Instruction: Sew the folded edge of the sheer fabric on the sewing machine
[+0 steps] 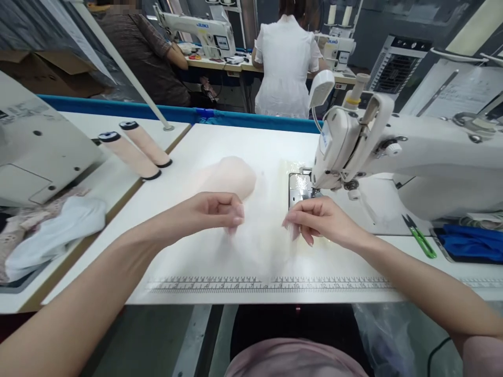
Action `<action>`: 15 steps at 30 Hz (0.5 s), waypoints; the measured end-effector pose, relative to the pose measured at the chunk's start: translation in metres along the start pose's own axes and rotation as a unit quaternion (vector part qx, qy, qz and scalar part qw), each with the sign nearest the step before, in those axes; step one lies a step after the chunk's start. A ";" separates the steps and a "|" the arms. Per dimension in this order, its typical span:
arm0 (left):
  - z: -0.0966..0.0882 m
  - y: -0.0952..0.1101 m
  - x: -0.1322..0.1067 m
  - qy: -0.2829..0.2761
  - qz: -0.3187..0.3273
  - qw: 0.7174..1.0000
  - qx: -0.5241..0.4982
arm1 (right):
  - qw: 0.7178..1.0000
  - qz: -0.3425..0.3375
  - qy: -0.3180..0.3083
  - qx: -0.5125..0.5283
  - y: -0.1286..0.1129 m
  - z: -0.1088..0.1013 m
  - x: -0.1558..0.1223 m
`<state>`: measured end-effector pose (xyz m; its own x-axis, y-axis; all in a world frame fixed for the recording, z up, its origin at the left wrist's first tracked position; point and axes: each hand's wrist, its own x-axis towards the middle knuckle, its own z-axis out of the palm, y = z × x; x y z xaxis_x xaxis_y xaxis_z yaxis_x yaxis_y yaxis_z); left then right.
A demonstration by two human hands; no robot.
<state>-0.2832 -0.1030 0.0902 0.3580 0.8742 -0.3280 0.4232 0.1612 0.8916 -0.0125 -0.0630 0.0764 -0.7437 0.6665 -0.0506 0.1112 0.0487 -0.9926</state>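
My left hand (pixel 222 210) is closed in a pinch above the white sewing table, just in front of a pale pink, rounded piece of fabric (pixel 236 177). A faint, blurred bit shows under its fingertips, too unclear to name. My right hand (pixel 314 217) also has thumb and fingers pressed together, close to the needle plate (pixel 299 188) of the sewing machine (pixel 341 146). Something thin and whitish, perhaps sheer, hangs below those fingers; I cannot make out what it is. Whether anything stretches between the two hands cannot be seen against the white surface.
Green-handled thread snips (pixel 419 236) and blue cloth (pixel 473 242) lie at right. Two peach thread cones (pixel 131 155) rest at left, beyond white cloth (pixel 58 230). A printed ruler (pixel 267 284) runs along the front edge. Two people sit at machines behind the blue-edged table.
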 end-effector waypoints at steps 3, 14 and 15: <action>-0.009 -0.022 -0.021 0.076 -0.009 0.996 -0.045 | 1.000 0.003 0.000 -0.001 0.000 0.009 0.009; -0.057 -0.013 -0.003 0.278 0.071 0.958 0.027 | 0.991 -0.062 0.120 0.020 -0.001 0.032 0.078; -0.065 -0.014 0.008 0.290 0.080 0.951 0.074 | 0.988 -0.069 0.140 -0.003 0.002 0.030 0.089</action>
